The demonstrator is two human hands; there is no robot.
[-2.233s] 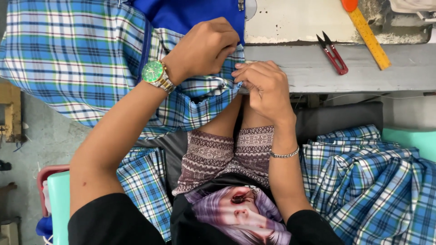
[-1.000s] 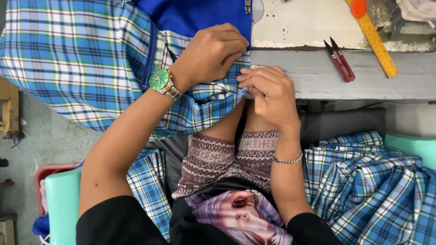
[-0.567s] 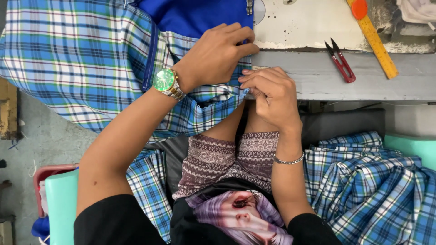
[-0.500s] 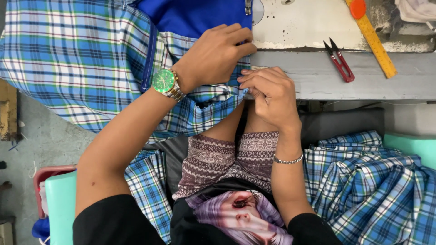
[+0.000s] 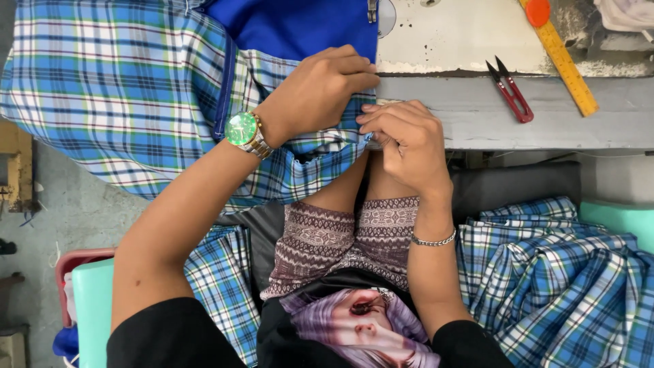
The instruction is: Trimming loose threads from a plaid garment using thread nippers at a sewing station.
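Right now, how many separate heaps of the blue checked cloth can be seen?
3: one under both hands on the table, one by the left thigh, one heaped at the right. They may join out of sight.

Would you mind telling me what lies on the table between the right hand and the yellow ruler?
In the head view, red thread snips lie on the grey table between the right hand and the yellow ruler; the rest is bare.
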